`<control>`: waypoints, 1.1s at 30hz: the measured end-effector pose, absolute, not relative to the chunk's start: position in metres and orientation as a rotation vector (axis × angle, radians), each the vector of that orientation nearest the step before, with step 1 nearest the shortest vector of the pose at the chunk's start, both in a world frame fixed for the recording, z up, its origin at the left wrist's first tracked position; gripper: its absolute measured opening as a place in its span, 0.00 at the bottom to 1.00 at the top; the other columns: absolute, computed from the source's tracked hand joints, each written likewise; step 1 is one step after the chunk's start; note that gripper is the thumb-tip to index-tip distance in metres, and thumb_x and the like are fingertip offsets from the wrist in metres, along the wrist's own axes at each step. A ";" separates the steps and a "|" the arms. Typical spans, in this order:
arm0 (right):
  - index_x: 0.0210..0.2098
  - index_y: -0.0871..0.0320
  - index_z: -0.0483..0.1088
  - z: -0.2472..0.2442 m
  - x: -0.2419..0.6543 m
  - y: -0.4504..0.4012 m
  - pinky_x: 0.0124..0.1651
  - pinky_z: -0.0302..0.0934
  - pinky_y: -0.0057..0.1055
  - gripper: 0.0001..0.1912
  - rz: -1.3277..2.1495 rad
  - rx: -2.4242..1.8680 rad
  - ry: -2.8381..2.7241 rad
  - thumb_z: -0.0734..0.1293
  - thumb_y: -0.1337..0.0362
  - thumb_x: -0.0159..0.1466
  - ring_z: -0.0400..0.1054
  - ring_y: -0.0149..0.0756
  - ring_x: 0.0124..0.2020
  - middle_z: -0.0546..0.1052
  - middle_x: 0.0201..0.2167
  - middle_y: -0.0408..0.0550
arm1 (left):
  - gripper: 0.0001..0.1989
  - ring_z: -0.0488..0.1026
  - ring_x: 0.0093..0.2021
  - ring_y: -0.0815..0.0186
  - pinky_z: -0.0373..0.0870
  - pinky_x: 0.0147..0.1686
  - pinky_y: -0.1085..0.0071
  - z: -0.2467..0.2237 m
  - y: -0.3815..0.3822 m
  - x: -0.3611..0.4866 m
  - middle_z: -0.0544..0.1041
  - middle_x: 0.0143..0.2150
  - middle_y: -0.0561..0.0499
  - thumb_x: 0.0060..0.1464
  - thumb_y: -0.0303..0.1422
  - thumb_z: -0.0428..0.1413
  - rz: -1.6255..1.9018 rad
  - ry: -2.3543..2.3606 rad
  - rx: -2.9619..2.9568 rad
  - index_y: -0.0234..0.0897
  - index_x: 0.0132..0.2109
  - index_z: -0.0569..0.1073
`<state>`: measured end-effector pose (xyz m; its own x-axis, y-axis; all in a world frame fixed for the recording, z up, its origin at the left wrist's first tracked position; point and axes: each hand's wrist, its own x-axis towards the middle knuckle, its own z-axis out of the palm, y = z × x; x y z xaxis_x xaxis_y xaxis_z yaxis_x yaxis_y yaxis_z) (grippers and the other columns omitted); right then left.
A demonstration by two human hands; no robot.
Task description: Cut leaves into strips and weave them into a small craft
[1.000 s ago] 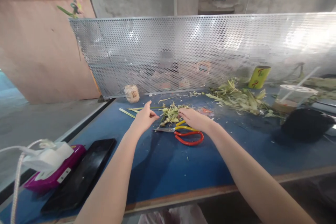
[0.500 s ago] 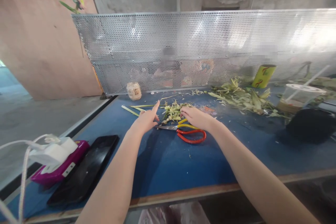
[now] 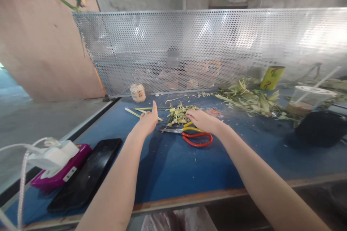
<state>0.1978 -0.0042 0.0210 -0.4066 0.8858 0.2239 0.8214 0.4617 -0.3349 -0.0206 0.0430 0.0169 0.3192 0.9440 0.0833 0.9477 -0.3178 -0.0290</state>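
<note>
Just beyond the middle of the blue tabletop (image 3: 189, 173), as clock centre, a small heap of cut green and pale plant scraps (image 3: 177, 114); at 9 o'clock from there, the left hand (image 3: 148, 122), 1 digit pointing up, the others bent over pale green stalks (image 3: 132, 112), impossible to tell whether gripping or merely above; at 3 o'clock, the right hand (image 3: 200, 119), fingertips bunched at the heap's edge, anything pinched between them hidden; at 5 o'clock, scissors (image 3: 179, 130) lying flat, blades towards 9 o'clock, yellow handle partly behind the right hand, red handle in full view; at 10 o'clock, near the perforated metal screen (image 3: 162, 32), a beige roll (image 3: 137, 93); farther out at 3 o'clock, a larger leafy pile (image 3: 252, 100), then a lidded cup (image 3: 309, 97) with a straw; at 2 o'clock, a yellow tube (image 3: 272, 78), slightly tilted; at 8 o'clock, a black phone (image 3: 86, 175) beside a magenta power strip (image 3: 59, 175).
</note>
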 end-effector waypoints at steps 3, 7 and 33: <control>0.33 0.59 0.63 0.020 0.198 -0.004 0.35 0.56 0.27 0.13 0.247 -1.431 -2.348 0.49 0.68 0.63 0.66 0.33 0.34 0.71 0.34 0.50 | 0.39 0.65 0.48 0.57 0.55 0.46 0.63 0.016 0.045 -0.023 0.73 0.42 0.37 0.50 0.26 0.44 -0.126 -1.777 -2.490 0.25 0.61 0.27; 0.33 0.59 0.63 0.019 0.198 -0.004 0.36 0.56 0.27 0.13 0.255 -1.417 -2.356 0.49 0.68 0.63 0.66 0.33 0.35 0.71 0.34 0.50 | 0.41 0.63 0.50 0.56 0.54 0.48 0.62 0.014 0.044 -0.023 0.74 0.40 0.42 0.48 0.26 0.47 -0.071 -1.743 -2.567 0.27 0.61 0.28; 0.33 0.60 0.63 0.027 0.194 -0.011 0.32 0.55 0.26 0.12 0.241 -1.515 -2.380 0.50 0.69 0.63 0.66 0.32 0.32 0.72 0.33 0.50 | 0.45 0.68 0.31 0.68 0.66 0.34 0.70 0.038 0.043 -0.029 0.72 0.33 0.48 0.46 0.25 0.52 -2.067 -1.666 -2.108 0.27 0.61 0.29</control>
